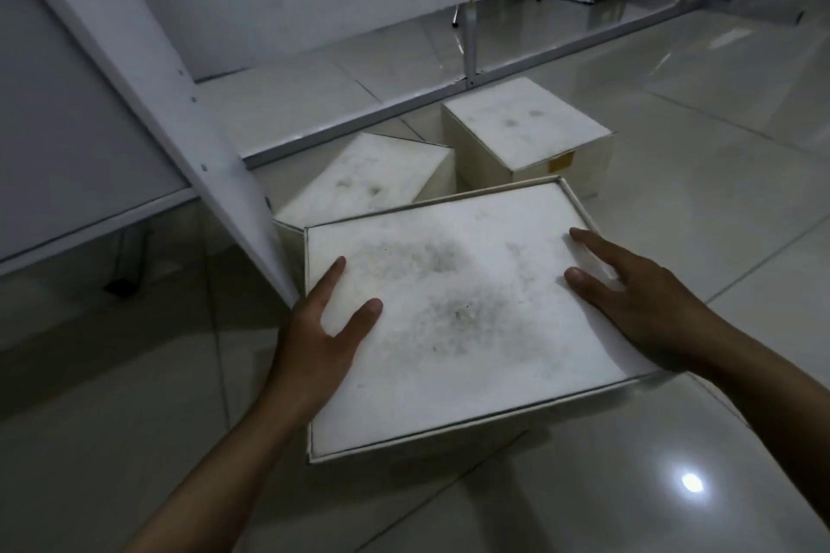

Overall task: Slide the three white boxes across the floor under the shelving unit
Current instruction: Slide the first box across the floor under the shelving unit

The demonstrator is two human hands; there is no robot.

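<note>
A large, flat, white cardboard box with a dusty, smudged lid [453, 310] is seen nearest the camera on the glossy pale tiled floor [718, 175]; it is gripped at both sides by the hands, the left hand [323, 341] laid over its left edge with thumb and fingers on the lid, the right hand [637, 305] spread over its right edge; a second dusty white box [368, 180] lies just behind it to the left, beside the slanted white metal upright of the shelving unit [148, 81]; a third white box with a yellow label [525, 132] is set just right of that one, near the unit's low grey floor rail [494, 72].
</note>
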